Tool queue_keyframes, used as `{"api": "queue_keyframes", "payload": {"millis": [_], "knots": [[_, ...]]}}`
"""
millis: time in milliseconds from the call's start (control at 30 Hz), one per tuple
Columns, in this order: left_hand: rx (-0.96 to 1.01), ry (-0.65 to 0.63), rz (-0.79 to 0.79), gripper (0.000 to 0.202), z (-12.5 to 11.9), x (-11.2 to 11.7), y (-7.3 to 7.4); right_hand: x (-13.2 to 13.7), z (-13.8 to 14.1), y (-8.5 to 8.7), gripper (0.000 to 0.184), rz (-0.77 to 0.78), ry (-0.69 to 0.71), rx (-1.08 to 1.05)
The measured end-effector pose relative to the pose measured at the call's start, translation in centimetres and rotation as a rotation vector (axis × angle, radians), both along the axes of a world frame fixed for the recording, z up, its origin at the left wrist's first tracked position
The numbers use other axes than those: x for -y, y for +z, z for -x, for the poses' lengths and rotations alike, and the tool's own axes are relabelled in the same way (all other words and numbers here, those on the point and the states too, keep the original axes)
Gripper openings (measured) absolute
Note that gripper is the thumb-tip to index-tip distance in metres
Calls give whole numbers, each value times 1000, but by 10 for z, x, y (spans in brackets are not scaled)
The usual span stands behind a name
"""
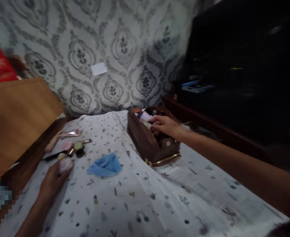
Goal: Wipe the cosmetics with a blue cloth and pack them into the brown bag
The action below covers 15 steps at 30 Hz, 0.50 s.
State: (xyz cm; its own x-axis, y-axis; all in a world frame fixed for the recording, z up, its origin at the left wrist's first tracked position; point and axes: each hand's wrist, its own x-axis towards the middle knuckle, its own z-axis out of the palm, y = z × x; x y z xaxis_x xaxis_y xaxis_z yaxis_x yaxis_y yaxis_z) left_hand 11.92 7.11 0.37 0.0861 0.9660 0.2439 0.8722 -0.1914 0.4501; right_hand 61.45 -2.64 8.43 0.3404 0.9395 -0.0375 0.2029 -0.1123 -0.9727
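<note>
My left hand (53, 179) is closed round a small, pale pink rounded item (65, 165), at the near side of a cosmetics group. Beside it lie a green-topped jar (79, 148), a pink round piece (67, 145), a dark slim stick (53, 156) and a shiny pink tube (70, 133). My right hand (165, 126) reaches into an unzipped brown bag (145, 140), fingers curled, index fingertip at a pale lilac item (145, 116). What its other fingers hold, if anything, is hidden inside the bag.
A crumpled blue cloth (105, 165) lies on the white patterned sheet (125, 204), between the cosmetics and the bag. A wooden panel (18, 115) borders the left side. At the right stands a large dark screen (246, 82) on a dark wooden ledge (184, 110).
</note>
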Motion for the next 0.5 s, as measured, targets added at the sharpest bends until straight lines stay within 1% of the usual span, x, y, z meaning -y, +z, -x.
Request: {"api": "queue_keyframes", "payload": {"millis": [33, 100, 167, 267, 333, 433, 500], "knots": [[15, 30, 12, 79, -3, 3, 3, 0, -1, -1, 21, -12, -4, -15], [77, 87, -40, 81, -7, 7, 5, -2, -2, -2, 19, -19, 52, -42], [159, 62, -66, 82, -8, 10, 4, -3, -1, -3, 14, -14, 66, -53], [263, -45, -64, 79, -14, 15, 0, -5, 0, -4, 12, -12, 60, -50], [301, -138, -20, 77, -24, 20, -1, -5, -1, -5, 12, -15, 54, -32], [438, -258, 121, 78, -45, 27, 0, -6, -3, -7, 9, -29, 55, 14], [625, -309, 257, 76, -61, 31, 3, -7, -4, -8, 7, -32, 58, 49]]}}
